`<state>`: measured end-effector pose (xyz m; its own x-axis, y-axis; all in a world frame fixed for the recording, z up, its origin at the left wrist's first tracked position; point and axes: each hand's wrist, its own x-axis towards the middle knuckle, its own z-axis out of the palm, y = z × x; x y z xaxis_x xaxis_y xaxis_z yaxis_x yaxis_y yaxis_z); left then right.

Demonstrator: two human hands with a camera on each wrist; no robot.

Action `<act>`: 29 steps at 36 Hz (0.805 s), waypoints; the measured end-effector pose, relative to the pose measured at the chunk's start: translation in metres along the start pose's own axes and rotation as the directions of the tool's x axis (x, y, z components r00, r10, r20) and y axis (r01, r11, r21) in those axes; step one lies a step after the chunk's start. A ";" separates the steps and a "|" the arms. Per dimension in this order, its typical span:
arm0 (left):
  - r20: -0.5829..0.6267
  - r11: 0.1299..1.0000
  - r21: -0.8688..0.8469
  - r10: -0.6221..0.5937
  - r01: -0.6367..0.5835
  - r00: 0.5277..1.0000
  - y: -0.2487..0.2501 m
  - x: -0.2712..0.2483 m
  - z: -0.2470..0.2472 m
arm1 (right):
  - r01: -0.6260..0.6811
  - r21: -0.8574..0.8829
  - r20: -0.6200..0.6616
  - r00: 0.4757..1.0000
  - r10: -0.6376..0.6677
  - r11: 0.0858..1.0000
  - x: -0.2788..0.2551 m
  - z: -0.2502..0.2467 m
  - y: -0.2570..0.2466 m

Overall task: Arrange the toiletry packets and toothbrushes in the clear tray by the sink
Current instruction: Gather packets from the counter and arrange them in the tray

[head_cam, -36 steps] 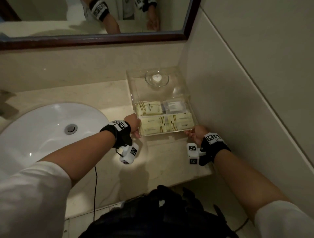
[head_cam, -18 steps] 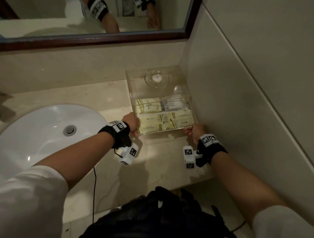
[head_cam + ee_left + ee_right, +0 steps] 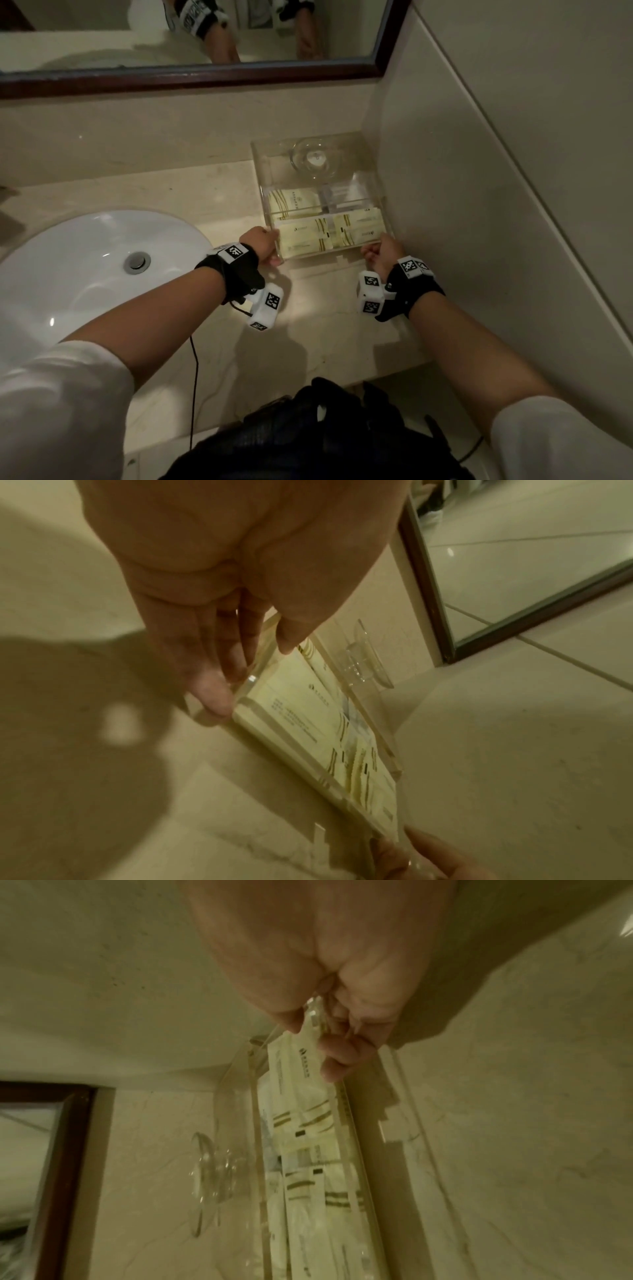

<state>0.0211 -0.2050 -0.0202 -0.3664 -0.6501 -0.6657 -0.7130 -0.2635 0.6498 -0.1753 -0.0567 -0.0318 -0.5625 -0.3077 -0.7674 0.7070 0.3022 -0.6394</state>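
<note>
A clear tray (image 3: 270,161) stands on the counter in the corner by the right wall. Cream toiletry packets (image 3: 305,238) lie side by side in its front half, with a clear-wrapped packet (image 3: 339,197) behind them. A small glass dish (image 3: 315,159) sits in its back half. My left hand (image 3: 265,245) grips the tray's front left corner, thumb over the wall (image 3: 253,681) and fingers (image 3: 212,696) outside. My right hand (image 3: 378,250) pinches the front right corner (image 3: 313,1020). Packets (image 3: 308,1123) fill the right wrist view below the fingers. No bare toothbrush can be made out.
A white sink (image 3: 85,274) lies left of the tray. The framed mirror (image 3: 205,34) hangs above the back wall, and the tiled side wall (image 3: 479,205) runs close along the tray's right side. A black bag (image 3: 308,438) and a cable (image 3: 195,377) are at the counter's front edge.
Both hands stay on the tray's front corners. The tray and hands have shifted slightly away from me, towards the back wall.
</note>
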 end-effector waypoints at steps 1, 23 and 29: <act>0.019 0.999 -0.043 -0.012 0.012 1.000 -0.002 0.002 0.001 | -0.019 -0.044 0.013 1.000 0.019 0.999 -0.002 0.002 -0.001; 0.159 0.806 -0.540 -0.184 0.241 0.970 0.006 0.008 0.002 | -0.145 -0.570 -0.005 0.985 0.172 0.809 -0.023 0.037 -0.034; 0.195 0.738 -0.619 -0.188 0.269 0.963 0.007 0.012 -0.003 | -0.142 -0.551 0.006 0.985 0.173 0.822 -0.021 0.045 -0.036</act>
<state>0.0134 -0.2167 -0.0225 -0.3357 -0.4371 -0.8344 -0.2551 -0.8106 0.5272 -0.1700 -0.1015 0.0092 -0.4289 -0.2557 -0.8664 0.4248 0.7893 -0.4432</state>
